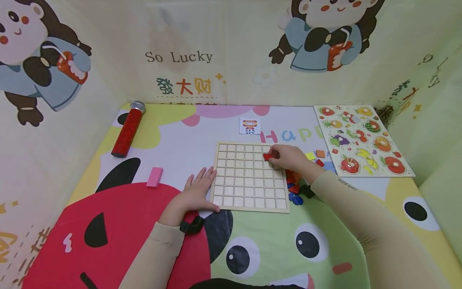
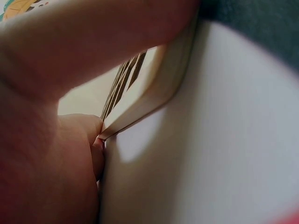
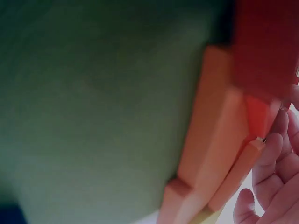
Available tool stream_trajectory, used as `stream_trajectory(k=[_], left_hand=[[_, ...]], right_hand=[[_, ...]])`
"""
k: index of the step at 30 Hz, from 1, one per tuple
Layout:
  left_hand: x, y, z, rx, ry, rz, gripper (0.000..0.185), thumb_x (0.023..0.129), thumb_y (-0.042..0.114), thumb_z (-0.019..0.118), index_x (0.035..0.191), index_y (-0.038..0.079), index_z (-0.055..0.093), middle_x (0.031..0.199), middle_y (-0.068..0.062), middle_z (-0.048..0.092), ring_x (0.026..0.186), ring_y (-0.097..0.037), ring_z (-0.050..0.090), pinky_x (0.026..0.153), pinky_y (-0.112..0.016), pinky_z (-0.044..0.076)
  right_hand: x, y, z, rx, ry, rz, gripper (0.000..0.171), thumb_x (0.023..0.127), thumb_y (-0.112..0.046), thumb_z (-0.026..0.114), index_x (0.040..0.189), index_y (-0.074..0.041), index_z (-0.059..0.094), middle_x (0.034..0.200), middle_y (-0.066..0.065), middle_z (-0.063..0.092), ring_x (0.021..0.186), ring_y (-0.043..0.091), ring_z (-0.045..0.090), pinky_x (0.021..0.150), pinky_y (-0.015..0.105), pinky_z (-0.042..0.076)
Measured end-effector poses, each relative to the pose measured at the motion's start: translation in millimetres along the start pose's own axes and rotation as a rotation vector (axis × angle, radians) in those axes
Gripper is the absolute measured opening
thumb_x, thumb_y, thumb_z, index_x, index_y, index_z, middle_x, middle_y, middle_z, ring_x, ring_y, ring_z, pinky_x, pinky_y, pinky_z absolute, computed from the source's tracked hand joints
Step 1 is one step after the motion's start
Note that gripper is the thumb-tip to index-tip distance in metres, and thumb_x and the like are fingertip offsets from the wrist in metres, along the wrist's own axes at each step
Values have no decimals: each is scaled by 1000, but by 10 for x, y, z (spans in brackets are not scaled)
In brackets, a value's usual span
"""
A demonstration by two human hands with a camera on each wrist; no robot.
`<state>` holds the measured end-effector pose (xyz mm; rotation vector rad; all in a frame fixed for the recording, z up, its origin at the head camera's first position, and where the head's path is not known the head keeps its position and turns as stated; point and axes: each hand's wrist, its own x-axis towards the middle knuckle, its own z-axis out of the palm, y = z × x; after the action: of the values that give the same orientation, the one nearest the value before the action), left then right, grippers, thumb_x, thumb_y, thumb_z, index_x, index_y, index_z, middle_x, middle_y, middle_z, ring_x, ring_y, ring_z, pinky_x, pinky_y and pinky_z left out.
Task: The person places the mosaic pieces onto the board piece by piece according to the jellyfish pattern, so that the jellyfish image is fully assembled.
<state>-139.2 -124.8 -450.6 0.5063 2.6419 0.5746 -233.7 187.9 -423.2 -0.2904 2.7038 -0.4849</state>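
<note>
A square wooden grid board [image 1: 249,176] lies flat on the table, its cells bare where they show. My left hand [image 1: 195,190] rests at the board's left edge with fingers spread; in the left wrist view the board's edge [image 2: 140,107] sits against the thumb and fingers. Over the board's upper right cells, my right hand [image 1: 288,158] pinches a small red block [image 1: 267,157] between thumb and fingertips. Loose coloured pieces lie beneath and beside the right wrist, among them blue discs [image 1: 297,200] and an orange block [image 3: 210,121] in the right wrist view.
A small pattern card [image 1: 250,126] lies behind the board. A fruit puzzle board [image 1: 364,140] occupies the back right. At the left are a red microphone [image 1: 127,132] and a pink block [image 1: 155,177]. An orange square [image 1: 320,153] lies beyond the right wrist.
</note>
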Motion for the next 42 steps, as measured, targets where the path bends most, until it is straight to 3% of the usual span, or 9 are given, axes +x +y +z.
stream_trajectory(k=[16,23,29,36,42], left_hand=[[16,-6,16,0,6,2,118,58,45,79,147,16,8,155,-2,4,141,-26,-2,109,-57,1],[18,-6,8,4,4,7,117,59,46,79,147,16,8,155,-2,4,141,-26,-2,109,-57,0],[8,6,-4,-1,5,7,117,58,46,79,147,16,8,155,-2,5,141,-26,-1,109,-57,1],[12,14,12,-5,10,4,118,57,44,80,147,16,9,155,-2,5,141,-26,-1,109,-57,1],[28,-21,17,10,9,6,119,57,45,80,147,16,8,155,-2,5,141,-26,-1,109,-57,1]], right_hand=[[22,-15,22,-17,17,26,23,84,-34,62,96,-16,56,85,1,60,78,19,51,65,28,41],[31,-22,17,16,-3,57,24,83,-37,63,96,-17,56,85,2,59,79,19,51,63,27,42],[-13,18,-14,79,1,56,27,84,-37,61,100,-17,55,92,3,59,84,20,51,69,29,44],[-190,270,-238,136,80,40,30,89,-33,55,110,-11,53,100,8,57,85,23,50,70,32,44],[-393,586,-421,199,107,121,37,90,-33,54,118,-8,50,107,13,54,85,25,49,64,27,45]])
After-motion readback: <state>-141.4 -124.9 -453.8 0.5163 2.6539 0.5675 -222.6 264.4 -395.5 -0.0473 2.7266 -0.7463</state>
